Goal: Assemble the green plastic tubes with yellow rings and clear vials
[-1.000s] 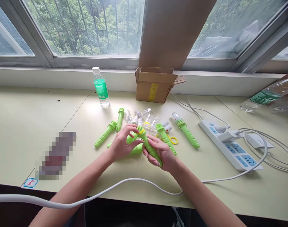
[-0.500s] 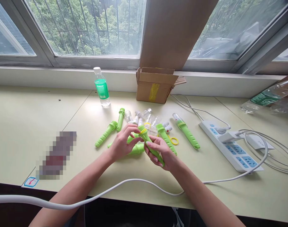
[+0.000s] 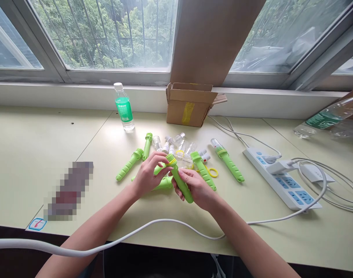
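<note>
Cable [image 3: 19, 244]: white, along the lower left and lower centre, crossing both forearms; could catch on an arm and pull at things on the table [image 3: 34, 131].
Spare handles [image 3: 129, 165]: green, lying left of centre, some just beside the left hand; could roll away if bumped by the wrist.
Left hand [image 3: 147, 178]: centre of frame, fingers curled, tips pinched on the ribbed top end of the handle; only a fingertip grip, so could slip off.
Handle [image 3: 180, 179]: green, centre of frame, lifted off the table, tilted with the top to the upper left, between both hands.
Right hand [image 3: 198, 189]: just right of centre, closed around the lower part of the handle; with a loose hold, could let the handle turn or drop.
Clear parts [image 3: 180, 147]: small, heaped just above the hands; easy to scatter with a dropped handle or a quick elbow.
Ring [image 3: 213, 172]: yellow, flat, right of the hands; easy to sweep off unnoticed.
Power strip [image 3: 282, 177]: right side, with a plug in; apart from the hands, little risk.
</note>
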`<state>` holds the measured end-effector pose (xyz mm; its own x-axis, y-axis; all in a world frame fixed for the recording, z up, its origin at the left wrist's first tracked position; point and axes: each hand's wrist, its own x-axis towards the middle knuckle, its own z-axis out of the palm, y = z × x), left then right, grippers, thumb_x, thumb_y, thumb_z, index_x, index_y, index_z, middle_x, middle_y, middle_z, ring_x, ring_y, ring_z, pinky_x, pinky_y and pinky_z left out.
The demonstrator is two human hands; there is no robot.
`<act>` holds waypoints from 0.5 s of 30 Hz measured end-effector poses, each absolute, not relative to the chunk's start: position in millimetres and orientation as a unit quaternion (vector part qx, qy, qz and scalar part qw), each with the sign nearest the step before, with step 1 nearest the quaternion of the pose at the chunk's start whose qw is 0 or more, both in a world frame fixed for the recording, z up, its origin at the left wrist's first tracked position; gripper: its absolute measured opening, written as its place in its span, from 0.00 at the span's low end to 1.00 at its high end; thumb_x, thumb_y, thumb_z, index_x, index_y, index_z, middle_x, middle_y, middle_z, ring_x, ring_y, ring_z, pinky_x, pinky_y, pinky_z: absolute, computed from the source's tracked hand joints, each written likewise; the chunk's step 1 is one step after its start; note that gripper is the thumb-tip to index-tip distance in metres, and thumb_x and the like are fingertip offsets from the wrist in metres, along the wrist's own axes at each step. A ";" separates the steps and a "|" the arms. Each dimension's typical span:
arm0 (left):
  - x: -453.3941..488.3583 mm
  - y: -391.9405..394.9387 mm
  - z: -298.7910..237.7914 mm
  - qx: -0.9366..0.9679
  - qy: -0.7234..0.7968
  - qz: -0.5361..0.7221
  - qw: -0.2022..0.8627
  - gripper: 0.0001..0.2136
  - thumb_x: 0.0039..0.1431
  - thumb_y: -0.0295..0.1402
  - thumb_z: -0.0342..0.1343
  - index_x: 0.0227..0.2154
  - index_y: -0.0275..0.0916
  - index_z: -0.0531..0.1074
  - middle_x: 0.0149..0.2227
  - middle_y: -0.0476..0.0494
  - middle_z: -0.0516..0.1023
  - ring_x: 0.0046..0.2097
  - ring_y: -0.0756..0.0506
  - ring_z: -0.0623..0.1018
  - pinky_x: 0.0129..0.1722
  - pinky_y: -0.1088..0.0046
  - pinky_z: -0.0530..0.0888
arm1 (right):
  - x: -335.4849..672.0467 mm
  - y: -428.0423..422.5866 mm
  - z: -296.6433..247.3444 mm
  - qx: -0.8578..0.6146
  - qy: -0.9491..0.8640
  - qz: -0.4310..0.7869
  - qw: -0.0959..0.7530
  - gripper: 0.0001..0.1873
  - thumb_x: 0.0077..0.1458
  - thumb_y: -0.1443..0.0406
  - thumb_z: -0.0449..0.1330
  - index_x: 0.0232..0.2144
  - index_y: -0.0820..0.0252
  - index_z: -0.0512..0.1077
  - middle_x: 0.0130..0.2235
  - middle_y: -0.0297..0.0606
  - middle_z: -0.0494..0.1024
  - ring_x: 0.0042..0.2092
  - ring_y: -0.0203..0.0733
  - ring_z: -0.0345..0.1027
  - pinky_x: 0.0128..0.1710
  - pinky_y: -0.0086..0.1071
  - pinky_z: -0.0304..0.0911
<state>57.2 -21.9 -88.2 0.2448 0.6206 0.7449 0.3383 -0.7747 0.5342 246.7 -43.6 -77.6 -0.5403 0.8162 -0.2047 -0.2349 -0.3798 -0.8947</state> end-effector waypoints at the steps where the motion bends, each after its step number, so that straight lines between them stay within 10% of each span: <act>1: 57.2 -21.5 -89.2 0.778 0.311 0.530 0.128 0.06 0.59 0.29 0.58 0.38 0.38 0.67 0.42 0.41 0.72 0.42 0.47 0.77 0.35 0.70 0.80 | 246.2 -44.0 -77.6 -0.340 -0.432 0.762 0.343 0.17 0.57 0.53 0.59 0.33 0.62 0.70 0.28 0.35 0.72 0.21 0.31 0.63 0.16 0.24 0.58; 15: 59.1 -22.0 -88.0 0.780 0.306 0.531 0.124 0.07 0.58 0.30 0.60 0.36 0.38 0.66 0.40 0.43 0.72 0.40 0.49 0.76 0.33 0.73 0.79 | 245.6 -47.2 -75.7 -0.350 -0.469 0.732 0.349 0.17 0.54 0.55 0.62 0.40 0.57 0.63 0.24 0.30 0.73 0.15 0.29 0.57 0.10 0.21 0.49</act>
